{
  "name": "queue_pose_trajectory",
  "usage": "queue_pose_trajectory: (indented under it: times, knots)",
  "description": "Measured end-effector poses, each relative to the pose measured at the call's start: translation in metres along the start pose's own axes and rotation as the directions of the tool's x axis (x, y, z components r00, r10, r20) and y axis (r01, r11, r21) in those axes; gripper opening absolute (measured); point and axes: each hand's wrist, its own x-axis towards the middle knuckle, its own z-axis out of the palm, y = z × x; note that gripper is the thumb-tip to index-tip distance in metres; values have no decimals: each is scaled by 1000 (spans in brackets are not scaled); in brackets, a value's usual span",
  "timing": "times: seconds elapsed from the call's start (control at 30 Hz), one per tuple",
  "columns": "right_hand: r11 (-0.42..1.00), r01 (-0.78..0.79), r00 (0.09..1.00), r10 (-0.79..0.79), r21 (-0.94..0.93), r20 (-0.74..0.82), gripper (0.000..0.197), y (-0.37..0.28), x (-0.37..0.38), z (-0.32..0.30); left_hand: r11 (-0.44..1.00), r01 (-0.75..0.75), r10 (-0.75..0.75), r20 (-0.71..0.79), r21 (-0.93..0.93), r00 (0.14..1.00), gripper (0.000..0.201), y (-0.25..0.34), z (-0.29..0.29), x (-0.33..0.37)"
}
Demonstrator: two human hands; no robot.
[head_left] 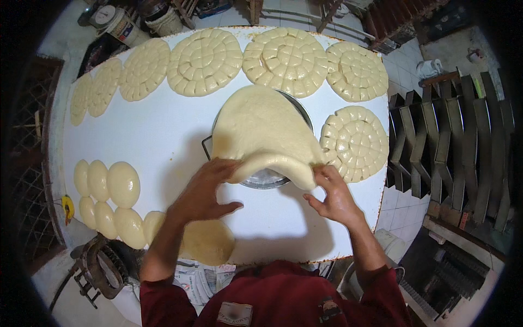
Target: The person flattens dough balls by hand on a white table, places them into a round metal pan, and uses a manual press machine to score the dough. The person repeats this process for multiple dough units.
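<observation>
Draping across a round metal pan (pixel 266 180), a broad sheet of pale dough (pixel 261 122) covers most of it, with the pan's rim showing at the upper right and along the near side. The dough's near edge is rolled back in a thick, curved fold between the two hands, and the bare metal base shows under it.

The left hand (pixel 204 191) is at the fold's left end; its grip is loose and wide, the fingers against or under the dough and the thumb spread well away toward the right. The right hand (pixel 335 193) has its fingers at the fold's right end, thumb pointing left just below the dough — whether that grip is closed on it, I cannot tell. A dark handle (pixel 206 147) juts from the pan's left side.

The pan sits on a white desk (pixel 147 128). Six scored dough rounds (pixel 204 62) line the far edge, and a seventh (pixel 354 143) lies right of the pan, close to the sheet. At the near left are smooth dough balls (pixel 123 185) in two rows, and a larger flattened piece (pixel 210 242) lies partly behind the left forearm. Bent metal strips (pixel 447 141) stand beyond the desk's right side.
</observation>
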Motion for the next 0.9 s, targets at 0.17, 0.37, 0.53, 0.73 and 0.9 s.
queue_pose_trajectory:
  times: [0.17,0.37,0.53,0.73,0.9]
  knots:
    - [988,-155,987,155,-14,30,37,58,-49,83,962,274,-262,-296,2,919,73,-113,72,-25]
    - [990,109,993,-112,-95,-33,62,62,116,123,804,507,-576,-623,-312,530,65,-179,154,24]
    - [848,-142,978,198,-511,58,89,93,114,167,821,486,-552,-637,-300,538,70,-171,170,3]
    - [834,-406,882,465,-374,80,103,63,4,168,853,413,-520,-581,-319,626,71,-151,219,-47]
    - [888,-267,961,274,-373,-35,97,80,-85,177,881,400,-472,-474,-251,743,68,-116,243,-84]
